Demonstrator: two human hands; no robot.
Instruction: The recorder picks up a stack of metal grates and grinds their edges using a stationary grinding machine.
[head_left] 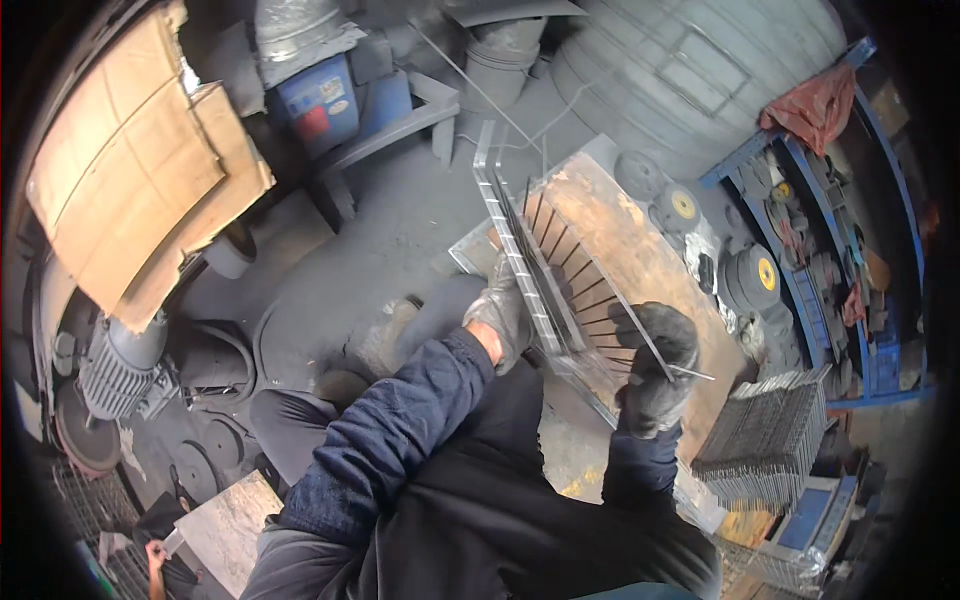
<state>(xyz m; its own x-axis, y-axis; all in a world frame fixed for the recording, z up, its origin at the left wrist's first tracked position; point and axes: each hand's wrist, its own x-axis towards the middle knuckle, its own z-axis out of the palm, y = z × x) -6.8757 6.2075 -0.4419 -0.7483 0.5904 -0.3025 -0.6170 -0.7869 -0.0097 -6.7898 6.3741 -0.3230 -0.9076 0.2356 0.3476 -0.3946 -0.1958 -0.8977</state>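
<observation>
A metal grate (pixel 522 265) with a flat slotted side bar and a row of thin dark rods stands tilted in front of me, against a worn brown board (pixel 640 240). My left hand (pixel 500 305), in a grey work glove, is closed on the grate's left side bar; part of its fingers is hidden behind the bar. At the right side, my right hand (pixel 660 370), in a dark, dirty glove, is closed around the thin outer edge of the grate where the rods end.
Right of my right hand stands a stack of similar wire grates (pixel 765 440). Grinding discs (pixel 750 278) lie beyond the board, before a blue shelf (pixel 800 290). At left are cardboard (pixel 140 160) and a motor (pixel 125 370). Another person's hand (pixel 156 552) shows at the lower left.
</observation>
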